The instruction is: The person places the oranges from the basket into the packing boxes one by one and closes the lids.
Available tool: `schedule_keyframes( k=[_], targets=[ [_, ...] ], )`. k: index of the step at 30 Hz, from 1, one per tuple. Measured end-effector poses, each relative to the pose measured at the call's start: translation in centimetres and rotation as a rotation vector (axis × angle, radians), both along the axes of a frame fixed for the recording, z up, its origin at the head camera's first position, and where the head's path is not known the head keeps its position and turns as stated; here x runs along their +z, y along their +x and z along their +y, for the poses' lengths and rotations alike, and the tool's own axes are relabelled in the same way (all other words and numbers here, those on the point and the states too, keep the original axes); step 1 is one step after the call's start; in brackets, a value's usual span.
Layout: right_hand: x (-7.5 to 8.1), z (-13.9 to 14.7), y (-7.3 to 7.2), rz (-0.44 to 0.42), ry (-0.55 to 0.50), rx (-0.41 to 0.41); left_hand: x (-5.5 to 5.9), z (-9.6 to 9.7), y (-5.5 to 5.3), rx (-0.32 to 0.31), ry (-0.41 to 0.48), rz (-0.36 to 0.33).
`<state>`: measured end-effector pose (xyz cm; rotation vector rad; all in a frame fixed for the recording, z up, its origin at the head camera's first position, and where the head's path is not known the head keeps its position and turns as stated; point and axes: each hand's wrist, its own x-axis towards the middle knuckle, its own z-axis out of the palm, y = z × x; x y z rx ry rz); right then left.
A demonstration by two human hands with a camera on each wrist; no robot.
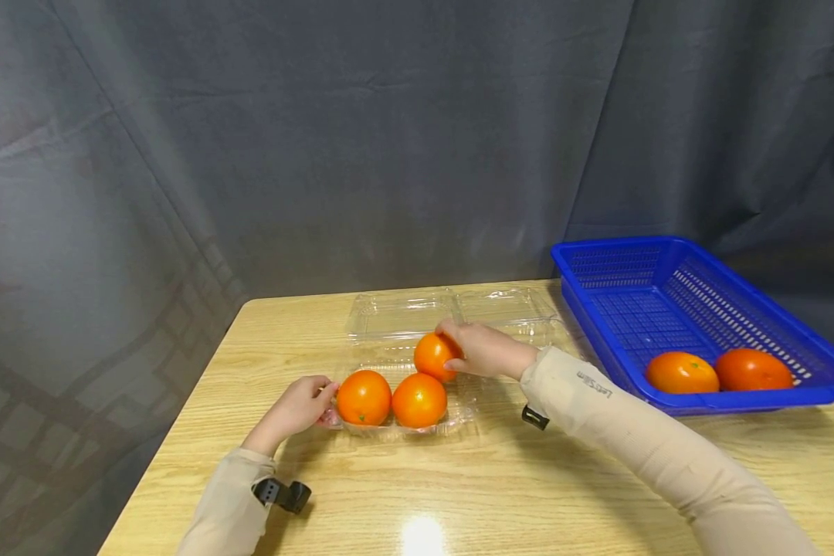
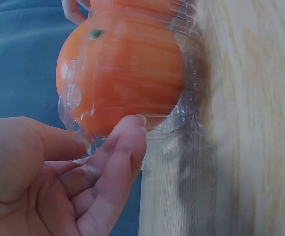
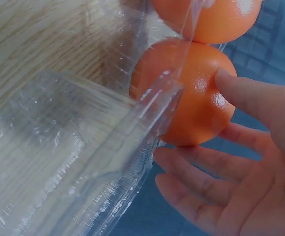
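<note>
A clear plastic clamshell box lies on the table with its lid folded back behind it. Two oranges sit side by side in its front part, one at left and one at right. My left hand pinches the box's left edge between thumb and fingers, close beside the left orange. Behind the front pair, my right hand holds a third orange, its thumb on one side and fingers round the other. In the right wrist view, clear plastic overlaps part of this orange.
On the right of the wooden table stands a blue plastic basket, with two more orange fruits at its near end. A grey curtain hangs behind the table. Another clear lid section extends toward the basket.
</note>
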<state>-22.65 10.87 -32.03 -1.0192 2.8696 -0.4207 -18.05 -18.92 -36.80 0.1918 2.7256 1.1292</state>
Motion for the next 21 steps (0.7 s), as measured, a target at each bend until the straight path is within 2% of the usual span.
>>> schedule_keyframes(
  k=[6,14,21],
  targets=[
    [-0.06,-0.28,-0.16,-0.049,0.036,-0.014,-0.02,-0.01,0.02,0.01,0.004,-0.007],
    [-0.41,-0.41,-0.36,-0.038,0.091,-0.011,-0.31,-0.01,-0.01,0.016,0.014,-0.008],
    [-0.69,-0.53,-0.32,-0.039,0.12,-0.033,-0.37,-0.1,-0.19,-0.029,0.055,-0.015]
  ],
)
